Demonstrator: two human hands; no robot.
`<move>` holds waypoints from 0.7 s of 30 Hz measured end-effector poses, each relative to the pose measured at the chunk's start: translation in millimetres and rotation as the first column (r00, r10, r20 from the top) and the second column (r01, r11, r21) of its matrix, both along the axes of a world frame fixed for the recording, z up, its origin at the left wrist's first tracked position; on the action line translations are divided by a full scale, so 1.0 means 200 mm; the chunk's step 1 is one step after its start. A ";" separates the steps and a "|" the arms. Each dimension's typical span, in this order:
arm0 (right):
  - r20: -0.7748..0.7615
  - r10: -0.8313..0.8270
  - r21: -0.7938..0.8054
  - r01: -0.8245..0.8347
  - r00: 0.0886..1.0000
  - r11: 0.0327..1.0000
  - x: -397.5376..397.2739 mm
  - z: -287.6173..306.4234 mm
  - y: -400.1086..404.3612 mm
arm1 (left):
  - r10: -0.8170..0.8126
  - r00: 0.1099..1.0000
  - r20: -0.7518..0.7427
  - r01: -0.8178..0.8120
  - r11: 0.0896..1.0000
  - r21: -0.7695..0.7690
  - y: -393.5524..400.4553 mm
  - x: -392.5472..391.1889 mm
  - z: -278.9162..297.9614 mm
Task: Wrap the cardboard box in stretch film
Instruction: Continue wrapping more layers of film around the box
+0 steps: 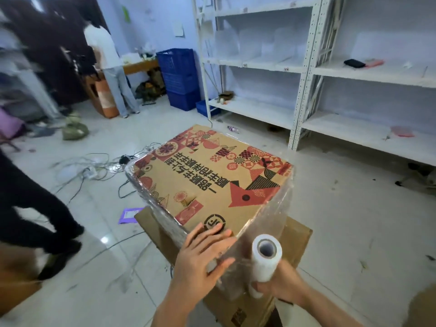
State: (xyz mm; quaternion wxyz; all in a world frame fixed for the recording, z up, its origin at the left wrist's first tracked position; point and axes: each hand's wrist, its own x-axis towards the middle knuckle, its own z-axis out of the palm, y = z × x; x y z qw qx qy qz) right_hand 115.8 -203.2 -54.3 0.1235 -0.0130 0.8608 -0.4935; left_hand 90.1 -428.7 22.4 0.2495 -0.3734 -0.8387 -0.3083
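Observation:
A printed cardboard box (212,175) with red and black patterns sits on top of a plain brown carton (295,234). Clear stretch film (271,218) covers the box's sides and runs from its near right corner to a white film roll (265,258). My right hand (280,286) grips the lower end of the upright roll, just in front of the box's near corner. My left hand (203,253) lies flat with straight fingers on the box's near top edge, pressing the film there.
White metal shelving (304,74) lines the right wall. Tangled cables and a power strip (94,171) lie on the tiled floor to the left. A person's dark legs (35,208) stand at the left edge. Another person (111,67) stands at a far table beside blue crates (179,76).

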 end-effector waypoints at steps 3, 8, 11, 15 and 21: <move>-0.011 0.038 -0.065 -0.039 0.999 0.997 -0.03 0.01 -0.01 | 0.101 0.994 0.039 -0.101 0.995 0.022 0.04 0.04 0.01; -0.011 0.140 -0.126 -0.140 0.990 0.982 -0.08 0.02 0.03 | 0.249 0.967 0.061 -0.254 0.963 0.094 0.13 0.08 0.02; 0.026 0.283 -0.101 -0.279 0.959 0.955 -0.09 0.03 0.09 | 0.335 0.935 0.114 -0.351 0.920 0.173 0.18 0.10 0.01; -0.028 0.355 -0.003 -0.355 0.934 0.935 -0.11 0.07 0.12 | 0.392 0.895 0.213 -0.437 0.865 0.244 0.22 0.11 0.01; -0.028 0.349 0.061 -0.347 0.937 0.936 -0.14 0.13 0.19 | 0.369 0.876 0.310 -0.452 0.853 0.261 0.24 0.14 0.05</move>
